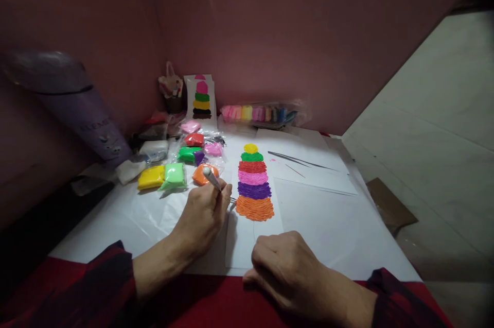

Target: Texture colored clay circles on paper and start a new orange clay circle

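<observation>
My left hand [206, 209] is closed around a fork [213, 179] with a pale handle. Its tines touch or nearly touch the left edge of the orange clay layer [254, 208]. That layer is the lowest and widest of a stack on a white paper card [241, 245]; above it come purple, pink, red, green and yellow layers [252, 168], most with a ridged texture. A thin pencil line runs down below the orange. My right hand [285, 271] is curled at the card's lower edge, fingers hidden underneath; I cannot tell whether it grips anything.
Left of the card lie several clay packets [173, 176]. A lilac bottle [83, 106] stands farther left. A layered picture [201, 101] leans at the back beside a bag of coloured clay [258, 113]. Tweezers [301, 159] and a thin stick [295, 171] lie on paper at right.
</observation>
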